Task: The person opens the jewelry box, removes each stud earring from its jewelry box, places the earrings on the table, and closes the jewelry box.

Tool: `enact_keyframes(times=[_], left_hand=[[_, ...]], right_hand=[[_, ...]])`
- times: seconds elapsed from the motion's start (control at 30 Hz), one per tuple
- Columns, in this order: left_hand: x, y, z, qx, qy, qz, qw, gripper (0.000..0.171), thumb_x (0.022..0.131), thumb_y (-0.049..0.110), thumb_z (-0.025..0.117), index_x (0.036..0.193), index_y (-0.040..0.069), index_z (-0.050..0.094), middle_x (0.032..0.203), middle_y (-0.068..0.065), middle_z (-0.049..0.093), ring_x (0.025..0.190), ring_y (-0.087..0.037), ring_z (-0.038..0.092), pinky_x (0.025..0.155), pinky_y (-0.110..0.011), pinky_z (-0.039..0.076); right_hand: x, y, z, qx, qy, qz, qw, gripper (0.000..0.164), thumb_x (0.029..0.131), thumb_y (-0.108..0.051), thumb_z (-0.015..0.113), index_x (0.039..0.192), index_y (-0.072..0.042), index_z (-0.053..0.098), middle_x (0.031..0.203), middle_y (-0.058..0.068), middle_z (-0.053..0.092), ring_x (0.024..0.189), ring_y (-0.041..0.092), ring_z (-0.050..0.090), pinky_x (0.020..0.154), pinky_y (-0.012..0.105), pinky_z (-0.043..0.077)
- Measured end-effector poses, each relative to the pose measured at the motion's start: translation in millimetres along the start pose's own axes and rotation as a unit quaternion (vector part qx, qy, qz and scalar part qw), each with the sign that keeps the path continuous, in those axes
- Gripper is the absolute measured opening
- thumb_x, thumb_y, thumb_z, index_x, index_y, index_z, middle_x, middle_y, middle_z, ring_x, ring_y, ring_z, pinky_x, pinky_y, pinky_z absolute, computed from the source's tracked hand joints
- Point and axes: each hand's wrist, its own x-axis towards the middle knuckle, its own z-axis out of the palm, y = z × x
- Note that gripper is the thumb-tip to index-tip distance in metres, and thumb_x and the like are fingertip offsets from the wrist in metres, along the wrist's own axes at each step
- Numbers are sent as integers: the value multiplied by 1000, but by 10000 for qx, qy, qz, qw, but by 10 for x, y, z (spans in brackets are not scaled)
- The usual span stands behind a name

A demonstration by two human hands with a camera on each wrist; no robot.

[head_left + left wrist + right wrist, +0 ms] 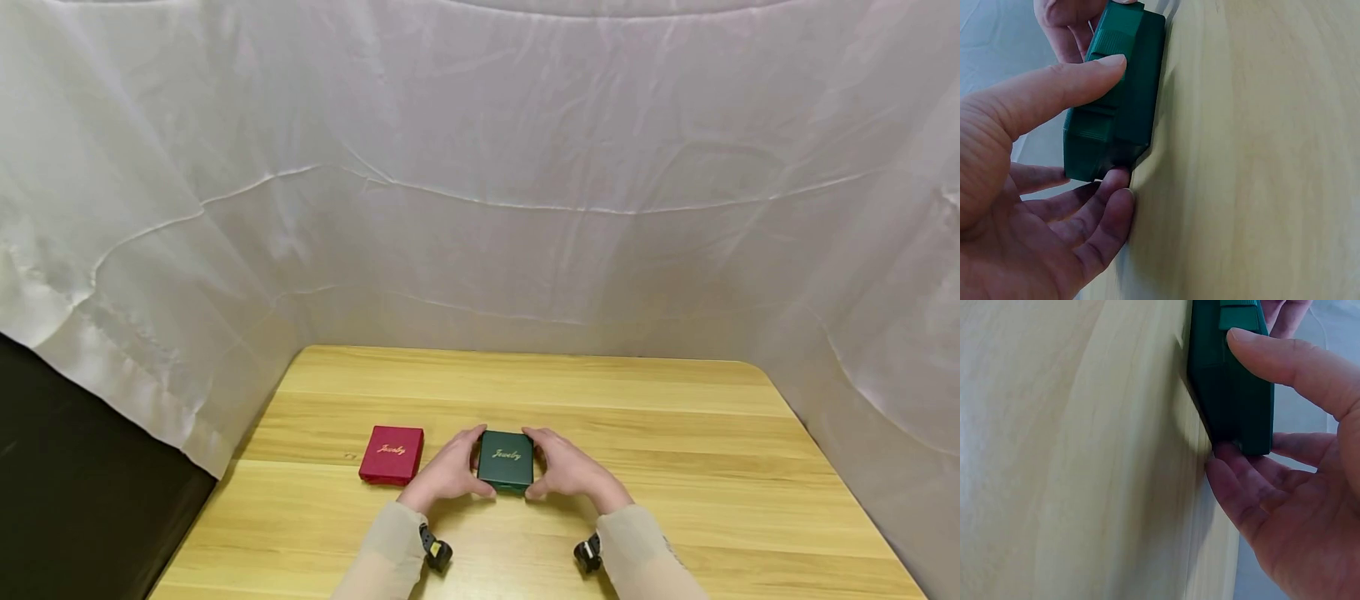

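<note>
A dark green jewelry box (506,471) with gold "Jewelry" lettering on its lid is held between my two hands. My left hand (448,471) grips its left side, thumb at the near face and fingers at the side and lower edge. From the right, my right hand (567,469) holds it the same way. In the left wrist view, the left thumb presses on a ribbed green ribbon (1117,40) across the box's front. The right wrist view shows the right thumb against that front too, with fingertips by the bottom corner.
A red jewelry box (390,467) with the same gold lettering lies left of my left hand on the wooden table (697,467). Pale fabric (480,250) hangs behind the table and along both sides. A dark panel (67,492) shows at the far left.
</note>
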Motion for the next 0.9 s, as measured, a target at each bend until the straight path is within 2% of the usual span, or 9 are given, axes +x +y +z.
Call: enact_keyframes(times=[0.2, 0.5, 0.9], left_hand=[[23, -20, 13, -66, 1, -7, 10000, 106, 64, 16, 93, 148, -6, 32, 138, -21, 50, 118, -30, 51, 104, -49, 40], [24, -15, 29, -73, -2, -35, 10000, 107, 63, 16, 93, 148, -6, 32, 137, -21, 51, 118, -31, 53, 104, -48, 40], [32, 1, 36, 69, -141, -142, 9998, 110, 62, 13, 93, 150, -5, 29, 141, -22, 47, 123, -33, 49, 105, -49, 38]], right_hand=[[25, -13, -4, 5, -30, 93, 10000, 100, 62, -11, 91, 146, 6, 38, 130, 17, 54, 115, 30, 52, 100, 51, 41], [48, -35, -19, 50, -10, -18, 10000, 100, 59, -7, 92, 143, 9, 41, 121, 13, 56, 102, 26, 53, 93, 48, 45], [61, -22, -37, 34, 43, -114, 9999, 100, 57, -5, 93, 143, 7, 42, 119, 11, 56, 102, 26, 54, 92, 47, 46]])
